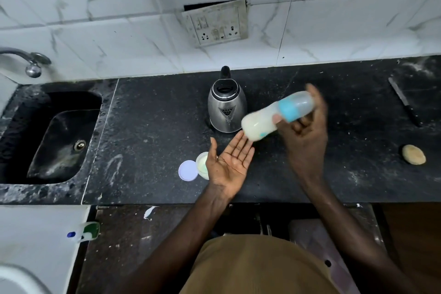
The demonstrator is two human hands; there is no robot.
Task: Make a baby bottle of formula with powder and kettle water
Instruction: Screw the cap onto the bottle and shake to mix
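My right hand (pixel 304 133) grips a baby bottle (pixel 278 116) by its blue collar. The bottle holds milky white liquid, is capped, lies tilted almost sideways above the counter and looks blurred. My left hand (pixel 230 162) is held open, palm up, just below the bottle's base, with its fingertips close to it. A steel kettle (pixel 226 107) with a black handle stands on the black counter behind the hands, its lid open. A small round tub of pale powder (pixel 202 164) sits left of my left hand, partly hidden by it. Its white lid (pixel 188 170) lies beside it.
A black sink (pixel 52 141) with a tap (pixel 33 64) is set into the counter at the left. A wall socket plate (pixel 214 22) hangs loose above the kettle. A knife (pixel 404 105) and a round brownish object (pixel 413 154) lie at the right.
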